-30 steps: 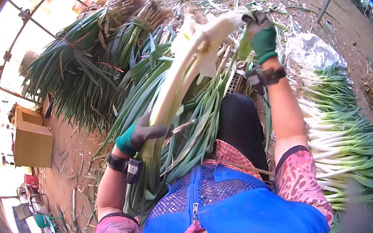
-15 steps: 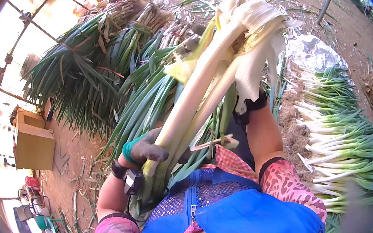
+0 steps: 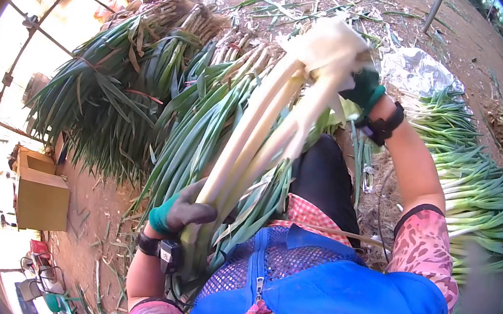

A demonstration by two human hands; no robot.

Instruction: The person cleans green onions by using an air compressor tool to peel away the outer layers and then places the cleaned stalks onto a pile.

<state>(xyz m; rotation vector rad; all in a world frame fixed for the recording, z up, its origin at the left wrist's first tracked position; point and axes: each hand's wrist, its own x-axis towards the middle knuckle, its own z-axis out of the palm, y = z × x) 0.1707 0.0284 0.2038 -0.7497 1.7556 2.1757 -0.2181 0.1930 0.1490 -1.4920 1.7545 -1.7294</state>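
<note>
A thick leek with several pale stalks (image 3: 254, 126) slants across the middle of the view. Its whitish upper end (image 3: 331, 44) is smeared by motion. My left hand (image 3: 190, 209), in a dark glove with a green cuff, wraps round the greener lower part. Close beside the upper end is my right hand (image 3: 364, 86), gloved the same way. Its fingers are partly behind the leek and blurred, so their grip does not show. A pale green leaf (image 3: 348, 110) hangs just under the right hand.
Bundles of untrimmed green leeks (image 3: 109, 89) are heaped on the left and behind my hands. Cleaned white-stemmed leeks (image 3: 480, 185) lie in rows on the right, below a silvery sheet (image 3: 416, 70). A yellowish box (image 3: 43, 194) stands at left; leaf scraps litter the soil.
My right hand has come out from behind the leek to the right of its upper end. Loose outer layers there have shifted, and the stalks look barer. My left hand keeps its grip, slightly lower.
</note>
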